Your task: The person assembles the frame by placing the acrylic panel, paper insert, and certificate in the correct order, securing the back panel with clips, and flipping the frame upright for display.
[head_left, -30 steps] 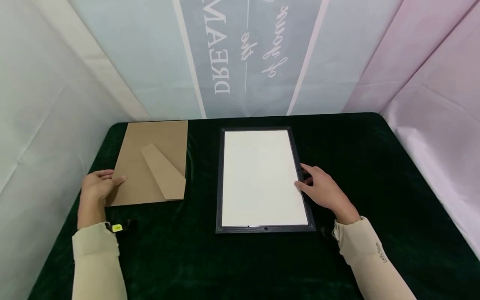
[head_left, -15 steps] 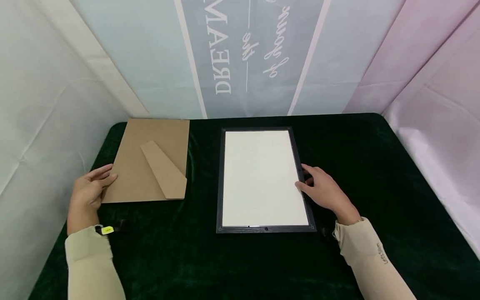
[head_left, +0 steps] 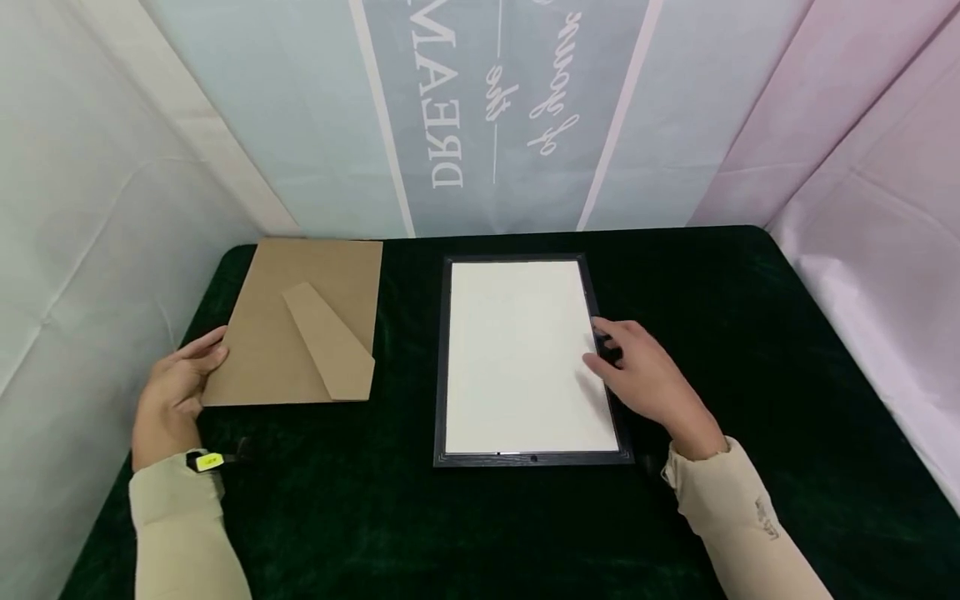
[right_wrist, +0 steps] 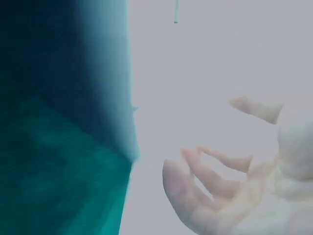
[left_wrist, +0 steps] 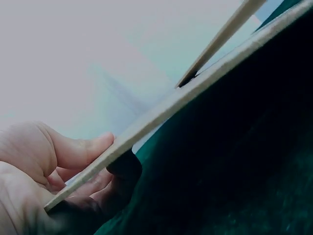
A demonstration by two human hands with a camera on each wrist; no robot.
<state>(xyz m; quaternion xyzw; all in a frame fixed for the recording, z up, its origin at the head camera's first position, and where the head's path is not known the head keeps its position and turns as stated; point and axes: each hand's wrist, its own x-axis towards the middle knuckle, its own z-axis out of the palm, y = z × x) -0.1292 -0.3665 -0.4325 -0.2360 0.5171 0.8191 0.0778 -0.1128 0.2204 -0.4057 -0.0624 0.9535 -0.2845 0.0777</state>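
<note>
My left hand (head_left: pixel 176 387) pinches the left edge of a brown picture frame backing board (head_left: pixel 258 333), thumb on top and fingers underneath. In the left wrist view the board (left_wrist: pixel 161 110) tilts above the green cloth, and its stand leg (head_left: pixel 330 346) angles up from it. My right hand (head_left: pixel 648 379) hovers with loosely bent fingers over the right side of a black picture frame (head_left: pixel 440 358). A plain white sheet (head_left: pixel 525 358) fills that frame. Seen from the right wrist, the fingers (right_wrist: pixel 215 181) have nothing between them.
A dark green velvet cloth (head_left: pixel 360 517) covers the table. Beyond its far edge hangs a pale blue backdrop (head_left: pixel 315 108) with mirrored lettering, and white and pink fabric closes off the sides.
My left hand has shifted left and slightly up with the backing board, gripping closer to its edge. My right hand has come off the frame's right edge, rising a little.
</note>
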